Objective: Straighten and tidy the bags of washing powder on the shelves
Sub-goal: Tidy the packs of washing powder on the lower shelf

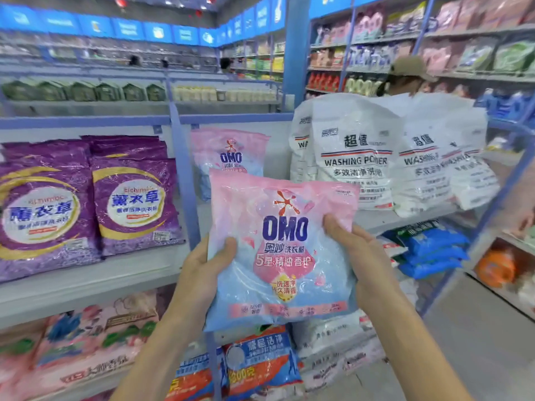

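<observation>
Fingers (337,224) of both hands grip a pink-and-blue OMO washing powder bag (282,250) upright, in front of the grey shelf (86,282), blue-framed shop aisle all round, purple lavender bags (134,206) left, white bags (356,151) right.

A shop aisle lined with blue-framed metal shelving (185,169) carrying pale grey shelf boards (86,282). A row of blue sign panels (127,28) runs along the top of the far wall and turns the corner at the back. A tall blue pillar (296,53) stands at mid-depth, with more racks (463,33) to its right. The floor (477,342) is plain grey and smooth. Small bright ceiling lights (173,1) show overhead — the light is even. Beyond the shelf — a person in a tan cap (408,69).
</observation>
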